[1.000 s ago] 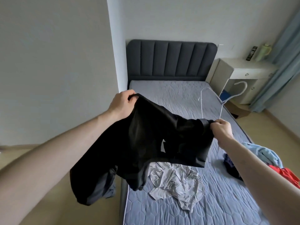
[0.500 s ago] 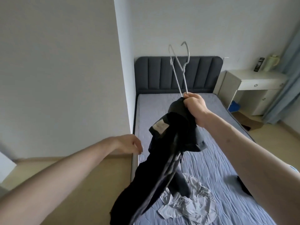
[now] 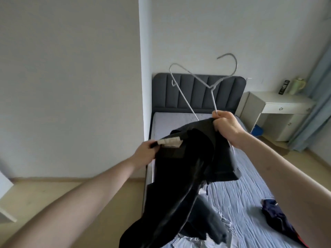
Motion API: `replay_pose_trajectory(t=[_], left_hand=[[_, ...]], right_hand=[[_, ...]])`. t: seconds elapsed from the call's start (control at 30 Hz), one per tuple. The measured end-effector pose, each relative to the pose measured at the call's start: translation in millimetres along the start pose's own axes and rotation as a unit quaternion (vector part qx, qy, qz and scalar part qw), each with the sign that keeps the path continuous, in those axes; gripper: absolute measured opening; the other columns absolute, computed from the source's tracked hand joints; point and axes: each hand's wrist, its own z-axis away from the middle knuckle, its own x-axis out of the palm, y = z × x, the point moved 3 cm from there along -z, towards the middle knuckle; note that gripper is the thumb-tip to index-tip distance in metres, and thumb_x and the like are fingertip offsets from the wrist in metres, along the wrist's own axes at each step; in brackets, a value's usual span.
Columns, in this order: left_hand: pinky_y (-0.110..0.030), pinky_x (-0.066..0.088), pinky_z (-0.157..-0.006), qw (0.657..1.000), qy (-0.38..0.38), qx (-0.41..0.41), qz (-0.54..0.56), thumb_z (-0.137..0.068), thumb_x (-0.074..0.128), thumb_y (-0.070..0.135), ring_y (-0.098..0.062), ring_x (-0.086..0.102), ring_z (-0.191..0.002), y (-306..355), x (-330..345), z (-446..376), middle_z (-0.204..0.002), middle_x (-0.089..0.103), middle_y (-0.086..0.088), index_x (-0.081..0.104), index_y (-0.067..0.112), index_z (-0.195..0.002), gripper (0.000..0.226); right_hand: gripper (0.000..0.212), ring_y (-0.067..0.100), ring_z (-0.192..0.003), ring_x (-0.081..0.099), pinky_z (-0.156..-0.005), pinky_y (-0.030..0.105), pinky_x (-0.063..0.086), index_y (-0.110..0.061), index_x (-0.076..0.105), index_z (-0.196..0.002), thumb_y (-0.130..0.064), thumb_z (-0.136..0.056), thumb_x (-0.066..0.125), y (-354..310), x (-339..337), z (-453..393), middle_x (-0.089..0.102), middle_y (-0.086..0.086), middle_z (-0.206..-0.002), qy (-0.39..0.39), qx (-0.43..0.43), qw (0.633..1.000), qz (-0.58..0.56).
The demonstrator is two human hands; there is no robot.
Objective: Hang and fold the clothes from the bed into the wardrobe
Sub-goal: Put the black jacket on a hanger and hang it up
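Mid-frame: right hand gripping hanger and trousers; left hand pinching waistband, above bed.

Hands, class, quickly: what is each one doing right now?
Left hand: pinches the waistband edge of the black trousers.
Right hand: grips the grey hanger together with the trousers' other edge.

Plain pale walls, tan floor, white nightstand (far right), blue curtain beside it.
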Motion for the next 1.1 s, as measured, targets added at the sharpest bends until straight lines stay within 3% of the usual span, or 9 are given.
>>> replay_pose_trajectory(t=[0.1,0.17,0.27,0.4,0.53,0.67,0.8,1.0,1.1], left_hand=[[-0.023,0.051,-0.078,0.993,0.103,0.044,0.023,-0.103,0.057,0.033,-0.018,0.068,-0.088,27.1,-36.5,-3.9,-0.088,0.072,0.008,0.070,0.021,-0.092,0.021],[-0.019,0.040,-0.062,0.988,0.125,0.086,0.036,-0.100,0.063,0.039,-0.010,0.057,-0.069,49.8,-56.9,-1.7,-0.066,0.061,0.013,0.058,0.019,-0.074,0.033],[-0.033,0.047,-0.078,0.992,0.006,0.120,-0.045,-0.088,0.073,0.051,-0.016,0.062,-0.081,65.4,-75.0,5.0,-0.087,0.068,-0.006,0.063,0.013,-0.089,0.039],[-0.032,0.054,-0.066,0.970,-0.218,-0.028,-0.101,-0.085,0.081,0.033,-0.018,0.066,-0.076,56.3,-66.6,21.4,-0.132,0.055,0.012,0.049,0.030,-0.137,0.061],[-0.028,0.051,-0.073,0.918,-0.343,-0.065,-0.186,-0.082,0.081,0.040,-0.015,0.067,-0.095,32.9,-29.1,30.6,-0.137,0.058,0.012,0.050,0.036,-0.142,0.067],[-0.029,0.051,-0.100,0.941,-0.284,-0.018,-0.182,-0.077,0.080,0.058,-0.006,0.065,-0.110,12.6,-15.8,29.5,-0.119,0.070,0.020,0.070,0.044,-0.119,0.045],[-0.027,0.053,-0.093,0.955,-0.228,0.036,-0.187,-0.080,0.083,0.038,-0.006,0.066,-0.098,-11.7,-28.5,31.8,-0.106,0.071,0.012,0.077,0.030,-0.102,0.024],[-0.033,0.050,-0.102,0.961,-0.196,-0.058,-0.185,-0.081,0.072,0.041,-0.005,0.065,-0.108,-91.9,-29.0,53.2,-0.110,0.070,0.020,0.062,0.052,-0.102,0.026],[-0.030,0.051,-0.084,0.975,-0.108,-0.068,-0.179,-0.092,0.068,0.042,-0.010,0.066,-0.094,-99.2,-40.4,54.5,-0.097,0.069,0.013,0.056,0.040,-0.098,0.013]], right_hand=[[0.033,0.017,-0.058,0.035,-0.054,0.030,0.021,-0.020,0.034,-0.060,0.011,-0.069,0.044,21.6,-13.7,0.6,0.034,-0.007,-0.049,0.023,0.019,0.993,0.114],[0.026,0.019,-0.061,0.036,-0.057,0.031,0.023,-0.016,0.040,-0.063,0.009,-0.070,0.044,30.8,-20.3,-1.2,0.036,0.001,-0.056,0.047,0.032,0.990,0.126],[0.024,0.019,-0.062,0.035,-0.059,0.033,0.024,-0.019,0.044,-0.063,0.004,-0.071,0.043,26.0,-23.0,-3.7,0.035,0.003,-0.059,0.090,0.036,0.992,0.079],[0.032,0.015,-0.053,0.029,-0.050,0.028,0.020,-0.021,0.036,-0.059,0.006,-0.074,0.040,-10.6,-0.2,-1.8,0.029,-0.003,-0.055,0.060,-0.003,0.998,-0.003],[0.035,0.014,-0.052,0.029,-0.046,0.025,0.020,-0.022,0.033,-0.058,0.008,-0.074,0.041,-45.1,43.5,1.5,0.029,-0.002,-0.058,-0.018,-0.040,0.999,0.010],[0.034,0.012,-0.054,0.026,-0.046,0.026,0.020,-0.024,0.029,-0.063,0.006,-0.077,0.038,-57.7,64.4,1.5,0.027,-0.004,-0.059,-0.065,-0.054,0.996,0.011],[0.034,0.014,-0.059,0.025,-0.050,0.029,0.020,-0.025,0.029,-0.064,0.006,-0.076,0.038,-52.1,60.8,-0.5,0.026,-0.005,-0.061,-0.061,-0.053,0.996,0.031],[0.034,0.015,-0.060,0.025,-0.055,0.032,0.019,-0.024,0.027,-0.060,0.006,-0.072,0.038,-40.3,63.0,-0.2,0.025,-0.003,-0.061,-0.027,-0.047,0.998,0.027],[0.030,0.018,-0.064,0.027,-0.057,0.034,0.021,-0.023,0.029,-0.060,0.004,-0.070,0.037,-31.4,52.3,-7.1,0.027,-0.002,-0.061,0.010,-0.042,0.998,0.039]])
